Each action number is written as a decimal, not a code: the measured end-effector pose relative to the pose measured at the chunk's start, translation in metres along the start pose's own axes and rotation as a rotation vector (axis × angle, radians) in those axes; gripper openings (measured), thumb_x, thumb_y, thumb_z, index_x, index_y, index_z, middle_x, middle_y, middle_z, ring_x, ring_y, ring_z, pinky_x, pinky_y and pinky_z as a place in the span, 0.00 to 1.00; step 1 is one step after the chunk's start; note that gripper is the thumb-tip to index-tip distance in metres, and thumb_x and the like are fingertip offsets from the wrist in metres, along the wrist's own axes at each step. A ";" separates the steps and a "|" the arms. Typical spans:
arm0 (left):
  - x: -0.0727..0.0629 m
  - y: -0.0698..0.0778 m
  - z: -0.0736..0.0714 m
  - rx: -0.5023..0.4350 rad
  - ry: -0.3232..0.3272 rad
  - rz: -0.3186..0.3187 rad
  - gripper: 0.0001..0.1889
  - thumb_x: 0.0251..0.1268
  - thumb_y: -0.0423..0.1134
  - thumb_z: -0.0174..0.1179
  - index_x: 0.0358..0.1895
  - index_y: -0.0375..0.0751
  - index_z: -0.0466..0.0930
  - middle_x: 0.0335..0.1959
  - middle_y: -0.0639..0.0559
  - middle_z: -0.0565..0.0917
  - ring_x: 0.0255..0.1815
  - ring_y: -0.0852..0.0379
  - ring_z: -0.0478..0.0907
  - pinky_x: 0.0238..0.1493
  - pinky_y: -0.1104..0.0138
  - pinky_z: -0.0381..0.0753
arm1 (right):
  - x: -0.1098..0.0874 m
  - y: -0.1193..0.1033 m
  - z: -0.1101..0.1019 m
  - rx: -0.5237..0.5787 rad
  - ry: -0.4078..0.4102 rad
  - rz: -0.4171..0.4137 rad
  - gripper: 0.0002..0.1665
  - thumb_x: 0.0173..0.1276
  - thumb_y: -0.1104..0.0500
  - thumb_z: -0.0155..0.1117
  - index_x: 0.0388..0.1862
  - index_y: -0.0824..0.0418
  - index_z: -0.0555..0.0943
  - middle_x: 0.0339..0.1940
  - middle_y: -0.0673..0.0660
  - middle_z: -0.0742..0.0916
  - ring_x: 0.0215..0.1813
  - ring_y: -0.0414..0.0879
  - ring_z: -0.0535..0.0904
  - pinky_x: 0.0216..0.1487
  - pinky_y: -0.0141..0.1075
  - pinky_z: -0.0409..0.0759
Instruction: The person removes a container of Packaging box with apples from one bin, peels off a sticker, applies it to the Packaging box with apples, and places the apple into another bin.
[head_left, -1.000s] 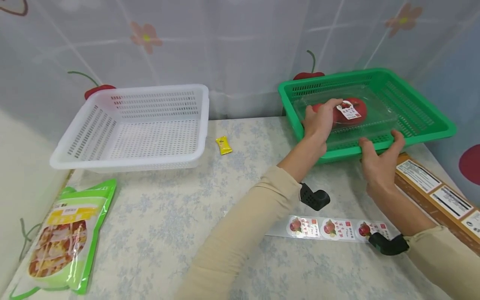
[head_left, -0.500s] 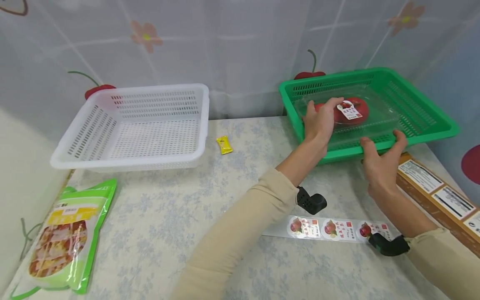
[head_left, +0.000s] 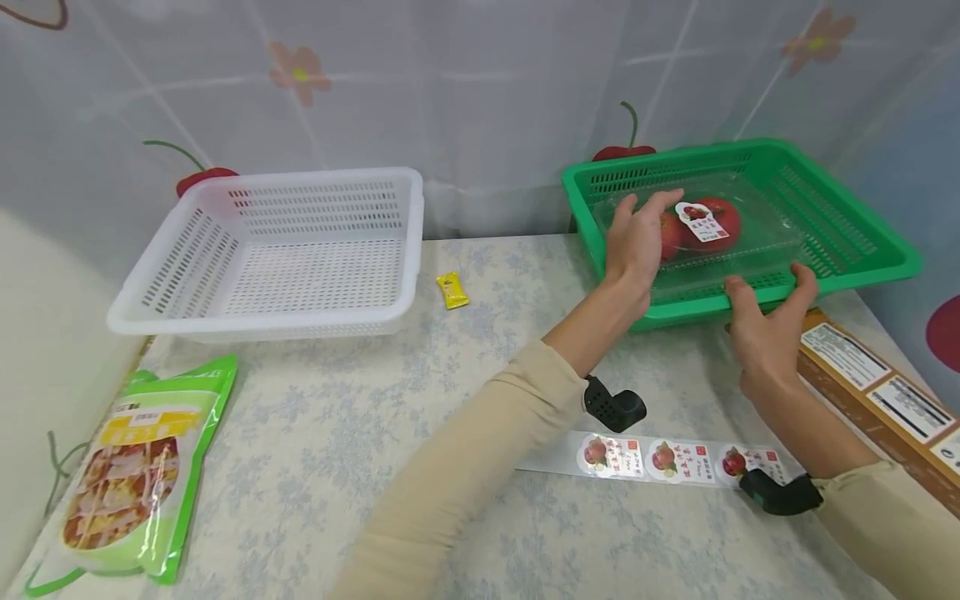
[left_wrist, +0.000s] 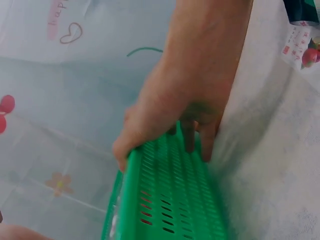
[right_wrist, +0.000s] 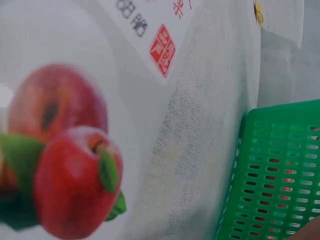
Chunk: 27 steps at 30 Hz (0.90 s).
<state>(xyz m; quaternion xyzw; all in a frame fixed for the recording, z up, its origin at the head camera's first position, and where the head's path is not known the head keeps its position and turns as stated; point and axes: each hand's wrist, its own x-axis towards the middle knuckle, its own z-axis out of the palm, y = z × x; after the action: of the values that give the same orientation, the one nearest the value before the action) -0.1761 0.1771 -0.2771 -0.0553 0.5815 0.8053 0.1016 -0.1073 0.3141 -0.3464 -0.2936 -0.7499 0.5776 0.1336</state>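
Note:
A clear plastic box (head_left: 772, 237) with red round fruit (head_left: 722, 218) inside lies in a shallow green basket (head_left: 855, 200). A white label with a fruit picture (head_left: 703, 227) sits on its lid. My left hand (head_left: 632, 246) is over the box's left end, its fingers extended near the label. At the near side, my right hand (head_left: 768, 333) grips the green basket's rim; in the left wrist view that same hand (left_wrist: 170, 115) has other fingers against the basket's outer side. The right wrist view shows the perforated basket wall (right_wrist: 280, 175), with red showing through.
Below my forearms lies a strip of fruit labels (head_left: 652, 458). A brown carton (head_left: 862, 400) is at the right, partly under the basket. A white basket (head_left: 285, 275) stands at back left, a yellow wrapped packet (head_left: 452, 290) beside it, and a green food bag (head_left: 142, 475) at left.
My left hand has shifted slightly left, off the label, so more of the left fruit shows. The right hand keeps its grip on the basket.

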 end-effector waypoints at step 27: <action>-0.038 0.072 -0.236 0.494 -0.112 0.321 0.31 0.74 0.46 0.54 0.76 0.46 0.60 0.73 0.53 0.65 0.71 0.58 0.63 0.68 0.65 0.65 | -0.042 -0.001 -0.037 -0.189 -0.243 -0.251 0.44 0.80 0.48 0.43 0.80 0.43 0.29 0.79 0.51 0.30 0.77 0.46 0.20 0.71 0.59 0.24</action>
<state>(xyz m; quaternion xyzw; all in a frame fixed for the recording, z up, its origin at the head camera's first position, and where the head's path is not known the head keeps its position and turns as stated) -0.1621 -0.0723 -0.2774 0.1080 0.7547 0.6469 0.0151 -0.0548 0.3177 -0.3288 -0.1373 -0.8420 0.5147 0.0847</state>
